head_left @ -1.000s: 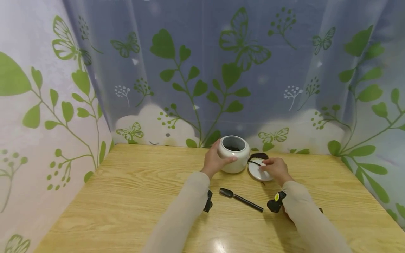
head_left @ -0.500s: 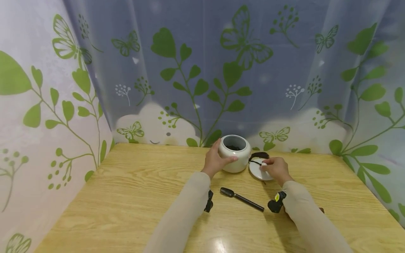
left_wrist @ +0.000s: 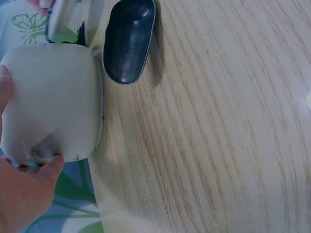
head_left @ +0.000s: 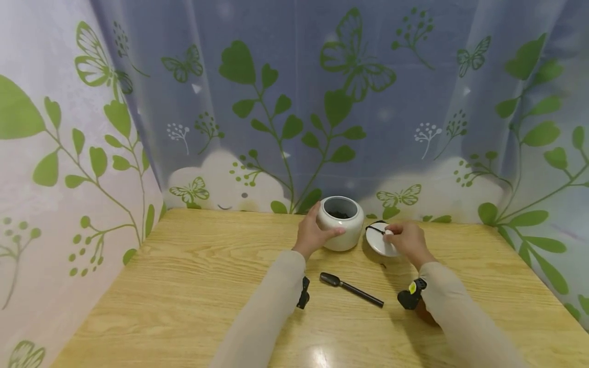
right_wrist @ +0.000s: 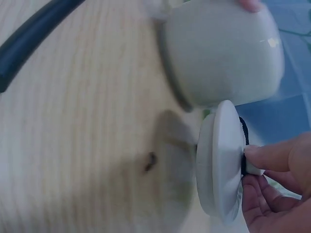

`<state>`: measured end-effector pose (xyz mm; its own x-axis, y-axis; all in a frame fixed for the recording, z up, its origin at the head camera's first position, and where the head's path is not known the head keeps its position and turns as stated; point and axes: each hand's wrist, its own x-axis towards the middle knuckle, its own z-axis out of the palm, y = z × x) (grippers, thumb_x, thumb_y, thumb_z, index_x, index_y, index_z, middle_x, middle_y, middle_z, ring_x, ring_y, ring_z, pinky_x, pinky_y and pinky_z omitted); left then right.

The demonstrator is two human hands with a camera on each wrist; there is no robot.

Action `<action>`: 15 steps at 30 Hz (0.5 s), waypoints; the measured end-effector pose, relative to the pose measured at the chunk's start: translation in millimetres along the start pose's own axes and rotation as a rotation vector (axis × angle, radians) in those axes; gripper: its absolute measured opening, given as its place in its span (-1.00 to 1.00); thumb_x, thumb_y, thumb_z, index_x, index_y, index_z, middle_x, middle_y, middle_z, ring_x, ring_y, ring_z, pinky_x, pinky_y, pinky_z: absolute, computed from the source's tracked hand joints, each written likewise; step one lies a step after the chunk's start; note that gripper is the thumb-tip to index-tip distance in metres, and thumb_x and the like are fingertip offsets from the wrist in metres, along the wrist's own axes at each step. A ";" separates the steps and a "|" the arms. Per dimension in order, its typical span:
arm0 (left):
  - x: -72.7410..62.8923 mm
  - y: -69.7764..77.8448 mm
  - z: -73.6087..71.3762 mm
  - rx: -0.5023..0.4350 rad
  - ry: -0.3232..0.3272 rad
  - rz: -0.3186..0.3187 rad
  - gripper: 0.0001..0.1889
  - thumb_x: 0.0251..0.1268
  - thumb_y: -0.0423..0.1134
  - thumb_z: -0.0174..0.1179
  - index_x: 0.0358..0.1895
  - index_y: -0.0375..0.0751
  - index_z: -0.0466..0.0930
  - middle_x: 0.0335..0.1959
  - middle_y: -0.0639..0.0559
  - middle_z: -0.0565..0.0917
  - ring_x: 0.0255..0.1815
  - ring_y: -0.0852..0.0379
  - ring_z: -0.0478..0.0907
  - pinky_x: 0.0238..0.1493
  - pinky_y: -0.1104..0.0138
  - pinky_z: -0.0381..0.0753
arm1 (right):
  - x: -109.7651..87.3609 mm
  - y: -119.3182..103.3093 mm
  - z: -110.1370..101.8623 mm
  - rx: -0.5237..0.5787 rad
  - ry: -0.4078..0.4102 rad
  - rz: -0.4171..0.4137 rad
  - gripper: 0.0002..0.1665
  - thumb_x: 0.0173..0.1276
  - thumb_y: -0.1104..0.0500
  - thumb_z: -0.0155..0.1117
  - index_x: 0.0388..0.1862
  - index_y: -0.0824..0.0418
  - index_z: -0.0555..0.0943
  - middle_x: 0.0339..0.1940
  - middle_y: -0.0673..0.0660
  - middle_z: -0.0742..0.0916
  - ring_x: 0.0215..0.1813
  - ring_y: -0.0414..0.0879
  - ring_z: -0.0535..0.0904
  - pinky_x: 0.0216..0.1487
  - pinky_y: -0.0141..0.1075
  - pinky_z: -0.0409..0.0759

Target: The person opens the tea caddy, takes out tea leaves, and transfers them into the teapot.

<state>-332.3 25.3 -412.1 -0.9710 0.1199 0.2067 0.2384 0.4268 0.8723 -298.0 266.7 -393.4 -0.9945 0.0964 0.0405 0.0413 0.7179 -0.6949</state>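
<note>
A white rounded jar (head_left: 346,236) stands uncovered near the back of the table, with dark loose contents (head_left: 339,214) inside. My left hand (head_left: 313,235) grips its left side, the thumb across the front; the far fingers are hidden in the head view. To the jar's right, my right hand (head_left: 410,242) pinches the knob (right_wrist: 253,162) of a white lid (head_left: 379,246). The lid is raised off the tabletop and tilted, casting a shadow in the right wrist view. A black cord (right_wrist: 244,128) is looped round the knob. A black scoop (head_left: 353,291) lies in front of the jar.
A small dark crumb (right_wrist: 150,161) lies on the wooden table (head_left: 184,286) below the lid. Something reddish-brown (head_left: 426,313) is mostly hidden under the right forearm. A patterned curtain (head_left: 276,128) stands right behind the table's back edge.
My right hand has lifted the lid off the table and shifted it slightly right. The dark tassel behind the lid is now mostly out of sight. The left hand and jar stay put.
</note>
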 end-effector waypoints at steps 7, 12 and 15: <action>-0.1 -1.4 -1.0 -0.008 0.001 0.000 0.08 -0.09 0.00 0.52 0.51 -0.18 0.07 0.45 -0.13 0.24 0.43 -0.17 0.21 0.38 0.03 0.26 | -0.5 -15.9 -21.2 0.025 -0.019 -0.046 -0.56 0.39 0.22 0.19 0.17 0.44 0.53 0.14 0.46 0.57 0.16 0.30 0.48 0.01 0.01 0.58; -0.6 -1.2 -0.3 -0.007 0.006 0.001 0.07 -0.09 -0.02 0.52 0.50 -0.20 0.09 0.45 -0.14 0.24 0.43 -0.17 0.20 0.39 0.05 0.23 | -2.5 -26.7 -33.8 -0.030 0.043 -0.147 -0.62 0.36 0.27 0.20 0.10 0.43 0.58 0.07 0.47 0.61 0.10 0.30 0.54 -0.04 0.01 0.62; 0.0 -0.3 -0.2 -0.009 0.008 -0.001 0.07 -0.10 -0.03 0.53 0.50 -0.19 0.09 0.45 -0.13 0.25 0.43 -0.16 0.20 0.40 0.06 0.23 | -3.4 -32.6 -40.2 -0.076 0.092 -0.215 -0.66 0.34 0.30 0.21 0.06 0.42 0.62 -0.01 0.46 0.65 0.01 0.27 0.59 -0.12 -0.01 0.65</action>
<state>-332.4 25.0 -412.2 -0.9714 0.1124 0.2093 0.2374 0.4186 0.8766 -292.2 270.7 -342.0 -0.9683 -0.0046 0.2497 -0.1603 0.7782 -0.6072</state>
